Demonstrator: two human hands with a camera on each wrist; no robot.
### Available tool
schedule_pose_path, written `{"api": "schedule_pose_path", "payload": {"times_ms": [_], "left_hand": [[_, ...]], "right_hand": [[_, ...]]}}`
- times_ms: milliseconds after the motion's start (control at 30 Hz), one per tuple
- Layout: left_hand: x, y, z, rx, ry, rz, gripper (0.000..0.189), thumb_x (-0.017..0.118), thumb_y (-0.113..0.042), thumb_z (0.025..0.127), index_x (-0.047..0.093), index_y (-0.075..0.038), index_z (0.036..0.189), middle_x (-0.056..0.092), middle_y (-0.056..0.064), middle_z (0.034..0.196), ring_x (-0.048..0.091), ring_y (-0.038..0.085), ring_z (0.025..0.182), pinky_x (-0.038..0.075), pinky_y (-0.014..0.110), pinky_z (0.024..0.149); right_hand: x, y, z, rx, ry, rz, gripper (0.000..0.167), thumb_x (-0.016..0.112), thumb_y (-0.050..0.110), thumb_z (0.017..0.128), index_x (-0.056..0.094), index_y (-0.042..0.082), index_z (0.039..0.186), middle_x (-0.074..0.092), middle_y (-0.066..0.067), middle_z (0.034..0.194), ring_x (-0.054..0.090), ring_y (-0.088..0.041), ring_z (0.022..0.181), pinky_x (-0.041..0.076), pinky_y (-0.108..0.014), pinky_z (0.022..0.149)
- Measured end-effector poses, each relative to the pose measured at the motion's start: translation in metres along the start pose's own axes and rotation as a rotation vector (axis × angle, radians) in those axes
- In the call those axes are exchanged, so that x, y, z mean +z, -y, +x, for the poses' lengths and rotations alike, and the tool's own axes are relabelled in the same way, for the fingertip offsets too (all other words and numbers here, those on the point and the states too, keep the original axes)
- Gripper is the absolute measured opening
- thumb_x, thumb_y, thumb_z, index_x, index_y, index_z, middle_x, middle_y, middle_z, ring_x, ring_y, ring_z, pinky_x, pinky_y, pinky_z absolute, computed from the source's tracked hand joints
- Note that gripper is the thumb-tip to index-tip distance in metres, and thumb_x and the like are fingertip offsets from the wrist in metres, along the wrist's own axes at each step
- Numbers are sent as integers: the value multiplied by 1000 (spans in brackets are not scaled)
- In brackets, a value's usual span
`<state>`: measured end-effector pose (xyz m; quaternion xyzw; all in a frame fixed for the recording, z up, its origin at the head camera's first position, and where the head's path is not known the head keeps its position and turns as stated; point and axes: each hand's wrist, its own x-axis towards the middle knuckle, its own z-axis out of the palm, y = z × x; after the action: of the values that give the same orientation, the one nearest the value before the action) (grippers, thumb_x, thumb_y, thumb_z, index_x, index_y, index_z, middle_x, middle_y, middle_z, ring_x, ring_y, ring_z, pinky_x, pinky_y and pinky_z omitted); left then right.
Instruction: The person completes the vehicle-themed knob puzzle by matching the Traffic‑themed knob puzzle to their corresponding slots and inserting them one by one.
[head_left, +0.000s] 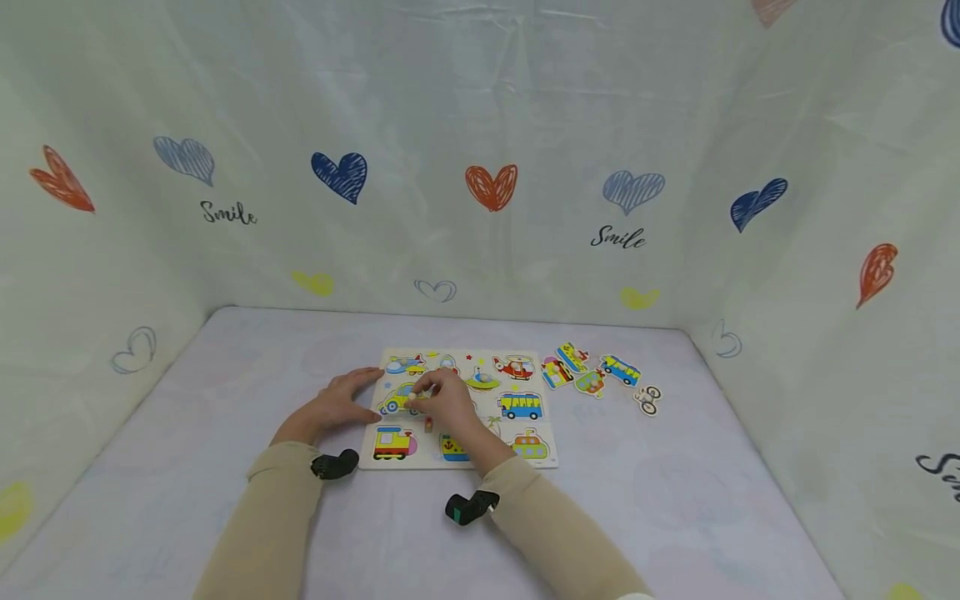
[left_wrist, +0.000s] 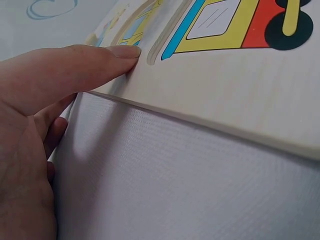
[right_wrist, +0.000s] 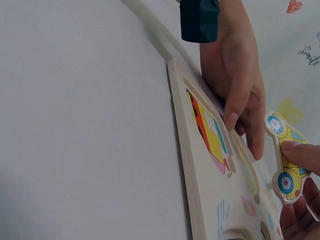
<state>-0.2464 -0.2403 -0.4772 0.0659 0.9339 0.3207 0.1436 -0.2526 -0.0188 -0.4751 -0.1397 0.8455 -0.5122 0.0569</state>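
A yellow car puzzle piece (right_wrist: 286, 170) with blue wheels is pinched between the thumb and fingers of my right hand (head_left: 453, 408). In the right wrist view it is tilted on edge above the puzzle board (right_wrist: 187, 165). That board (head_left: 480, 457) lies flat, printed with a train (head_left: 393, 443), a bus (head_left: 520, 406), a helicopter (head_left: 514, 367) and other vehicles in recesses. At its left edge rests my left hand (head_left: 333, 406), thumb (left_wrist: 112, 60) laid on the wood and fingers stretched along the side. My right hand and forearm hide the board's middle.
Loose pieces lie right of the board: a ship (head_left: 572, 357), a train piece (head_left: 557, 373), a green-and-orange piece (head_left: 590, 382), a bus piece (head_left: 620, 370) and a bicycle (head_left: 648, 401). A heart-printed curtain (head_left: 420, 242) hangs around the white table (head_left: 645, 500).
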Motion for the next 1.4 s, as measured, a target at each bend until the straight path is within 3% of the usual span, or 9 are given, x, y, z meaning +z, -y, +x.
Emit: {"api": "schedule_pose_path", "payload": {"times_ms": [467, 867, 1200, 1400], "left_hand": [[3, 6, 4, -23, -13, -25, 85, 79, -23, 77, 37, -9, 150, 24, 19, 157, 14, 47, 140, 11, 73, 105], [4, 5, 3, -28, -17, -15, 86, 78, -24, 78, 36, -8, 151, 23, 19, 157, 14, 47, 141, 10, 73, 105], [4, 3, 3, -32, -28, -18, 84, 78, -23, 78, 37, -9, 150, 26, 18, 156, 15, 46, 140, 12, 72, 105], [3, 3, 2, -24, -27, -27, 84, 78, -22, 78, 37, -8, 150, 26, 18, 156, 15, 46, 140, 11, 71, 106]], "right_hand": [[18, 4, 9, 15, -17, -61, 13, 83, 21, 79, 70, 20, 80, 53, 7, 88, 48, -12, 75, 44, -22, 58], [23, -2, 10, -11, -32, -179, 14, 83, 25, 78, 69, 23, 78, 56, 5, 87, 49, -10, 72, 41, -25, 62], [25, -3, 11, -31, -48, -302, 16, 83, 30, 78, 68, 27, 77, 51, 12, 86, 48, -6, 71, 39, -24, 63], [23, -1, 12, -58, -24, -347, 16, 83, 30, 78, 68, 26, 77, 51, 11, 85, 49, -6, 71, 40, -24, 64]]}}
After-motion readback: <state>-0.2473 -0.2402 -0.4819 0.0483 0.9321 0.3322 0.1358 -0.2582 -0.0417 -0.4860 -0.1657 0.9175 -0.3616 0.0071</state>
